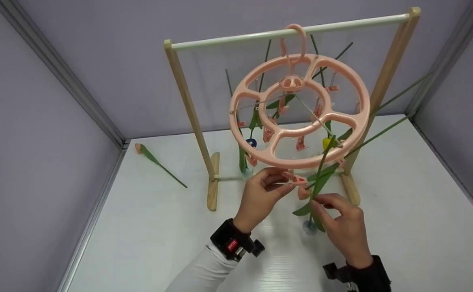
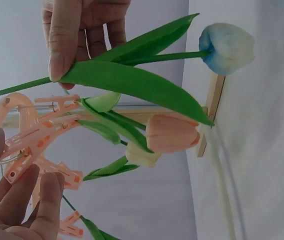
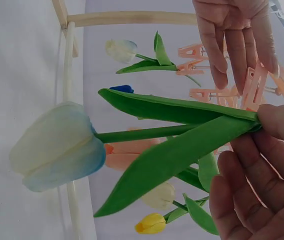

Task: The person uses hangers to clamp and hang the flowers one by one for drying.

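My left hand (image 1: 259,198) pinches a pink clothespin (image 1: 297,179) at the front rim of a round pink clip hanger (image 1: 297,163). In the left wrist view, thumb and fingers are on that clothespin (image 2: 29,147). Just to its right, my right hand (image 1: 346,227) pinches the stem of an artificial tulip, its white-and-blue bloom (image 3: 57,147) pointing down. The tulip's long green leaves (image 3: 152,172) spread below the fingertips. Behind it hang a peach tulip (image 2: 172,133), a yellow tulip (image 3: 151,223), a dark blue tulip (image 3: 122,89) and another white-and-blue tulip (image 3: 121,51).
The hanger's hook (image 1: 297,27) loops over the white bar (image 1: 236,37) of a rack with wooden posts (image 1: 188,105). A loose peach tulip (image 1: 139,149) lies on the white table (image 1: 139,227) at left. Walls (image 1: 86,81) enclose the back and sides.
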`<action>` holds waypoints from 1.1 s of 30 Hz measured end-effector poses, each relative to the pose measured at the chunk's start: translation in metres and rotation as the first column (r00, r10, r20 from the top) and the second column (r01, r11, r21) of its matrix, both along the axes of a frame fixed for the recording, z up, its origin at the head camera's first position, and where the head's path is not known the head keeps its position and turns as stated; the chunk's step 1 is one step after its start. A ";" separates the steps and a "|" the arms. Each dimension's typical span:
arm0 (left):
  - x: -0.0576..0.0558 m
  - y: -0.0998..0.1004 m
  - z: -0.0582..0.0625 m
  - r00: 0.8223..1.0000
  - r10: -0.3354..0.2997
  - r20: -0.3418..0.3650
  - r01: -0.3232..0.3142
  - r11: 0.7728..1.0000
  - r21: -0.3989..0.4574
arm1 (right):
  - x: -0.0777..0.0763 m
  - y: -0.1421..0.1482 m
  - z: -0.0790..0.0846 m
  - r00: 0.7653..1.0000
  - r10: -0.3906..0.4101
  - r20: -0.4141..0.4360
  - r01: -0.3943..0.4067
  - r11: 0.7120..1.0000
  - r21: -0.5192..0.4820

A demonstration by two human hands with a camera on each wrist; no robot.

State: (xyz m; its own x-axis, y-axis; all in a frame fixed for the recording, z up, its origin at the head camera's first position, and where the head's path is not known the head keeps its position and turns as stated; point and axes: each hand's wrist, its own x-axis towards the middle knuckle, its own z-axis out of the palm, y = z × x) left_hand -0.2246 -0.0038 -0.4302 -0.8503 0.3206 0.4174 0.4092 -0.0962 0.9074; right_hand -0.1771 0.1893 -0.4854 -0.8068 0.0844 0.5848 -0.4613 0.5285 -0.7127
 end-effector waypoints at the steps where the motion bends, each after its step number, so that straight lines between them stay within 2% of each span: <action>1: -0.001 0.000 -0.002 1.000 -0.016 0.026 0.016 1.000 0.021 | -0.001 -0.001 0.000 1.000 0.003 -0.012 -0.003 1.000 -0.005; 3: -0.002 0.000 -0.004 0.997 -0.040 0.067 0.037 0.998 0.042 | 0.000 -0.005 0.007 1.000 -0.006 -0.027 0.006 1.000 -0.002; 6: -0.003 -0.001 -0.006 0.990 -0.065 0.129 0.058 0.996 0.061 | -0.004 -0.006 0.006 0.999 -0.009 -0.054 0.009 1.000 -0.003; 9: -0.004 -0.004 -0.007 0.983 -0.082 0.162 0.072 0.995 0.070 | -0.008 -0.006 0.002 0.999 -0.007 -0.050 0.006 1.000 -0.014; 10: -0.004 -0.004 -0.008 0.982 -0.090 0.167 0.078 0.994 0.076 | -0.011 -0.005 -0.002 0.999 0.000 -0.054 -0.002 1.000 -0.021; 18: 0.001 -0.007 -0.010 0.977 -0.096 0.190 0.071 0.988 0.137 | -0.011 -0.013 0.004 0.997 0.021 -0.079 -0.025 0.999 -0.041; 27: 0.002 -0.006 -0.008 0.977 -0.075 0.202 0.043 0.986 0.160 | 0.001 -0.026 0.036 0.989 0.032 -0.144 -0.037 0.999 -0.031; 33: 0.001 -0.007 -0.007 0.977 -0.083 0.196 0.051 0.985 0.166 | 0.002 -0.030 0.041 0.991 0.032 -0.132 -0.037 0.999 -0.035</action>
State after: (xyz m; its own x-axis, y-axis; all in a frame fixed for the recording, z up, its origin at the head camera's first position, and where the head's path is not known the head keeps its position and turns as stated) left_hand -0.2233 -0.0108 -0.4372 -0.9007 0.3232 0.2902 0.2074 -0.2670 0.9411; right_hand -0.1748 0.1597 -0.4444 -0.7257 0.0819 0.6831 -0.5697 0.4851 -0.6634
